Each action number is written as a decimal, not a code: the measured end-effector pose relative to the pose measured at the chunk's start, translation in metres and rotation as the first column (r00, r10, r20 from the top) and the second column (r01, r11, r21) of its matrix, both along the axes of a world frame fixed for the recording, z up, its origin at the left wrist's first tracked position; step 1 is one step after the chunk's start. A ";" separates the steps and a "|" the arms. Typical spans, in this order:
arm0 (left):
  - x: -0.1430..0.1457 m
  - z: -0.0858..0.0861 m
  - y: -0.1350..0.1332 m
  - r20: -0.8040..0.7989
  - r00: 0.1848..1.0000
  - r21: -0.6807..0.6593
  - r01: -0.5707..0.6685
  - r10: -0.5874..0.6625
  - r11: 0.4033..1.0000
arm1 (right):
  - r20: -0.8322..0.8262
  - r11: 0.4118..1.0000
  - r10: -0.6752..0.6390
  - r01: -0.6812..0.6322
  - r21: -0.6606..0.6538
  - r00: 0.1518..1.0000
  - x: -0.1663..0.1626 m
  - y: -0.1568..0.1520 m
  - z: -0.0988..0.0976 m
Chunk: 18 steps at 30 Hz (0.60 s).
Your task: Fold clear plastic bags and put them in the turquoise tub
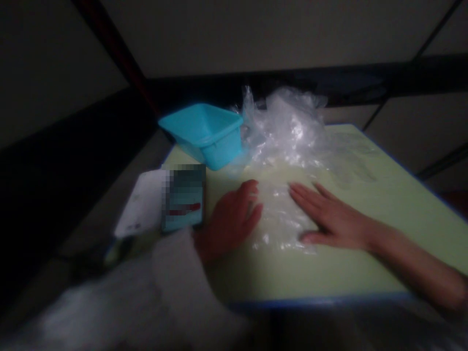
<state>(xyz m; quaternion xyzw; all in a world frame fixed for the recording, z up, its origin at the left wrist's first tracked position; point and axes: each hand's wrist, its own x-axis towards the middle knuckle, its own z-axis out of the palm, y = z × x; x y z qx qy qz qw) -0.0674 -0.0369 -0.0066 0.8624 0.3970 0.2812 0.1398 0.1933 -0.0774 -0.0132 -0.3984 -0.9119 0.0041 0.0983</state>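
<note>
A clear plastic bag [280, 214] lies flat on the pale green table [365, 243]. My left hand [230, 219], in a light fuzzy sleeve, rests on the bag's left edge with its fingers curled and pressed together. My right hand [329, 217] lies flat on the bag's right part, fingers stretched out and pointing left. Behind the hands a crumpled heap of clear plastic bags [288, 126] covers the far part of the table.
A turquoise plastic tub [204, 131] stands tilted at the table's far left corner. A phone with a blurred screen [183, 197] and a white card [141, 202] lie at the left edge. The blue-rimmed front edge [310, 301] is close to me. The surroundings are dark.
</note>
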 end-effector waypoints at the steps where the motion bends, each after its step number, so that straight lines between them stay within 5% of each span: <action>1: 0.000 0.001 -0.001 -0.024 1.000 0.033 -0.009 0.010 0.999 | -0.006 1.000 0.015 -0.015 -0.006 1.000 0.000 0.000 0.001; 8: -0.002 0.001 -0.003 -0.098 0.995 0.228 0.011 0.011 0.974 | -0.006 0.998 0.030 -0.031 -0.059 1.000 -0.002 -0.001 0.007; 18: -0.002 -0.001 0.000 -0.148 0.987 0.244 -0.025 0.063 0.969 | -0.001 0.999 0.029 -0.029 -0.046 1.000 0.001 -0.003 0.000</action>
